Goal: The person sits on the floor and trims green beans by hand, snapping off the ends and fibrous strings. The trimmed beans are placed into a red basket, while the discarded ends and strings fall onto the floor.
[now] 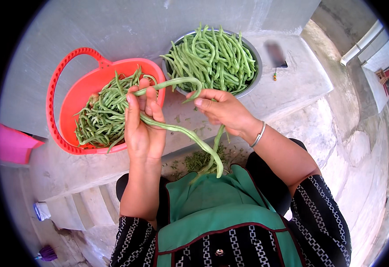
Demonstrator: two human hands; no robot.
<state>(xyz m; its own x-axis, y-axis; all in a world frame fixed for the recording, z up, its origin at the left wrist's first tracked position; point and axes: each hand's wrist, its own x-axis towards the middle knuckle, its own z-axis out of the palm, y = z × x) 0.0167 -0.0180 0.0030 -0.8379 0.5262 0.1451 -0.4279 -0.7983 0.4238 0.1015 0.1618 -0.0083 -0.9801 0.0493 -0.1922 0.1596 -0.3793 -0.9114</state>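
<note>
Beans (186,131) look partway done: left hand (144,135) loosely grips, right hand (230,113) pinches some; basket (68,109), bowl (258,66) both loaded; scraps (196,161) below; finished one unclear.

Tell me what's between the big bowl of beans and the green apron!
In the head view, the right hand, long green beans and scattered green scraps lie between them.

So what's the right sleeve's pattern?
The right sleeve is black with whitish chainlike stripes, clearest in the head view.
</note>
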